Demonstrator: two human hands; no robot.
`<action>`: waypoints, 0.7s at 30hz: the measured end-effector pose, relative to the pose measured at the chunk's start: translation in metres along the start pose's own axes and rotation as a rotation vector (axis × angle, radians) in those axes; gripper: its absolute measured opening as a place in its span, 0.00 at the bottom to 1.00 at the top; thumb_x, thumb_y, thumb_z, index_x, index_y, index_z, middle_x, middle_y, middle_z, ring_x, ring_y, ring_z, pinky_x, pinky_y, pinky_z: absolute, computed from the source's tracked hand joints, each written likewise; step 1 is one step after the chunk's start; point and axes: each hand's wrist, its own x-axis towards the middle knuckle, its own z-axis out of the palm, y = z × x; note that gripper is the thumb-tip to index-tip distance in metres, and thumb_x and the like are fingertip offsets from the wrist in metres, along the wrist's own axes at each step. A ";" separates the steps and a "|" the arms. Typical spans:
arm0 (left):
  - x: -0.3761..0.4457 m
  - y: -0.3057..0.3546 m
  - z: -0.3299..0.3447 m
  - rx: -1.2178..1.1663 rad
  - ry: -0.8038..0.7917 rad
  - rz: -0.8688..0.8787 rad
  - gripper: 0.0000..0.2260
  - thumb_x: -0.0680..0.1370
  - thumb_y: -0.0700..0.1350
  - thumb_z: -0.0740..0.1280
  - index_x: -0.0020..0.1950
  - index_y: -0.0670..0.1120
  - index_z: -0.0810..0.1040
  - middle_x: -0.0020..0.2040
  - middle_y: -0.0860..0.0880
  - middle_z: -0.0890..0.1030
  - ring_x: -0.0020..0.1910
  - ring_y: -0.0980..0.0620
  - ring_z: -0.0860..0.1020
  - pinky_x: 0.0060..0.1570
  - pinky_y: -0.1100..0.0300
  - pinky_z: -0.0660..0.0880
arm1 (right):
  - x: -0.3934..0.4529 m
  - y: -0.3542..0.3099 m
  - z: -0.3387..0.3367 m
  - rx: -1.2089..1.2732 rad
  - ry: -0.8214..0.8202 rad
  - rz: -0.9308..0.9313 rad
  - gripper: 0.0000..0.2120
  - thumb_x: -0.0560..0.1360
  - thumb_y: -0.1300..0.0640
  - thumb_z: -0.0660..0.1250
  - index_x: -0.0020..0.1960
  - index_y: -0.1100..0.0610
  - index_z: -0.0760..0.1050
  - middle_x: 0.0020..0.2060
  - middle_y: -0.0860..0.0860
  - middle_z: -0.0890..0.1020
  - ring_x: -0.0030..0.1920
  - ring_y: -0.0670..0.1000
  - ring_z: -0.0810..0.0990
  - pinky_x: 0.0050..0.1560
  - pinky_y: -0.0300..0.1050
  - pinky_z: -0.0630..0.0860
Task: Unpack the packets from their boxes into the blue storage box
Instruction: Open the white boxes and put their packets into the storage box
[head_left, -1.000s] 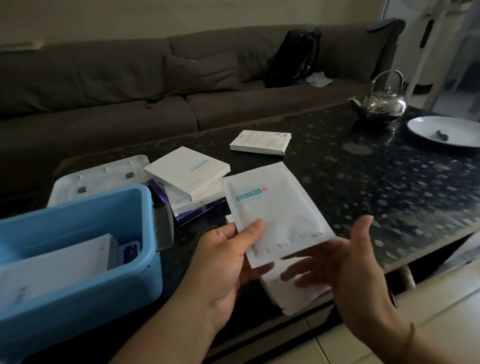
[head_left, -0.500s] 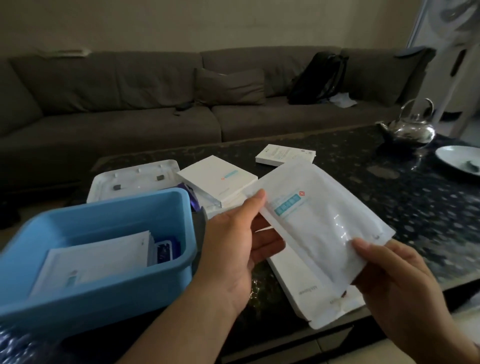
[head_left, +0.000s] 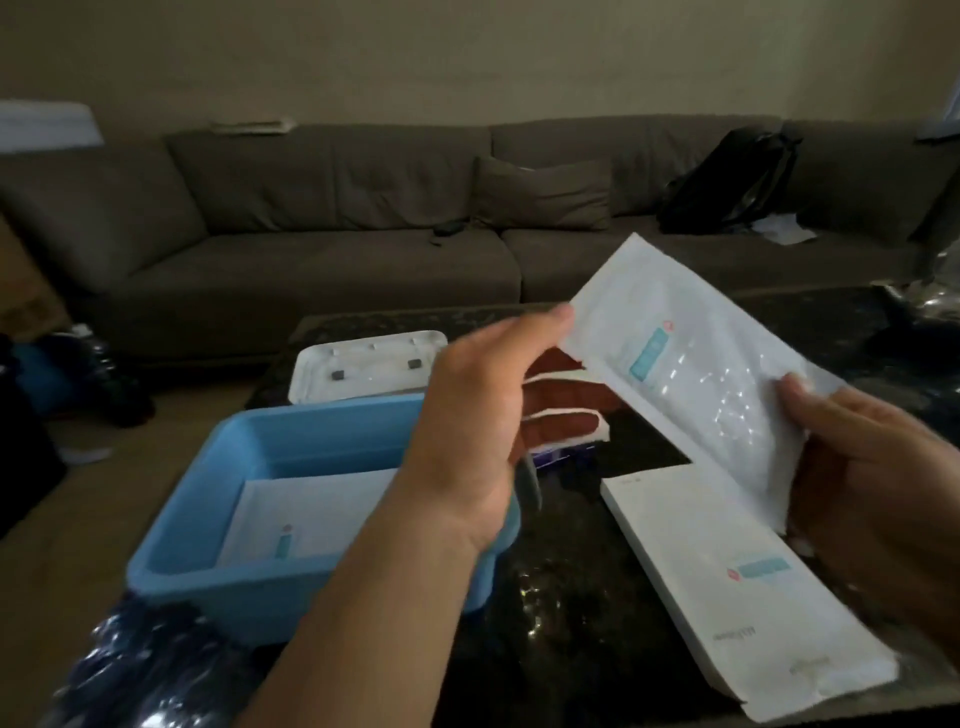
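A left hand (head_left: 483, 415) and right hand (head_left: 878, 467) pinch opposite ends of a white packet (head_left: 691, 374) above the dark worktop (head_left: 571, 623), one packet already lying in the blue storage box (head_left: 218, 587), another packet (head_left: 737, 587) waiting alongside.

left hand (head_left: 467, 415) + right hand (head_left: 878, 467): pinch packet (head_left: 691, 364) aloft | blue box (head_left: 270, 519): packets inside | surface (head_left: 561, 623): another packet (head_left: 737, 587)
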 end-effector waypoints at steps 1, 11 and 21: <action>0.002 0.011 -0.014 0.068 -0.014 0.052 0.10 0.67 0.57 0.71 0.35 0.51 0.85 0.38 0.49 0.85 0.39 0.51 0.84 0.39 0.56 0.78 | 0.001 -0.006 0.012 -0.054 -0.031 0.020 0.08 0.77 0.52 0.62 0.51 0.51 0.78 0.40 0.52 0.87 0.37 0.52 0.87 0.30 0.49 0.81; -0.003 0.061 -0.164 0.668 0.356 0.125 0.07 0.78 0.56 0.67 0.48 0.55 0.82 0.43 0.54 0.86 0.44 0.52 0.85 0.47 0.52 0.79 | 0.029 0.003 0.141 -0.597 -0.376 0.171 0.07 0.78 0.51 0.63 0.50 0.51 0.78 0.39 0.52 0.86 0.38 0.52 0.86 0.34 0.49 0.81; -0.007 0.060 -0.202 0.735 0.521 0.007 0.09 0.80 0.58 0.65 0.55 0.56 0.79 0.42 0.57 0.85 0.40 0.60 0.84 0.45 0.59 0.76 | 0.054 0.061 0.206 -0.813 -0.462 0.412 0.08 0.80 0.56 0.63 0.58 0.56 0.75 0.45 0.56 0.84 0.41 0.55 0.83 0.27 0.49 0.81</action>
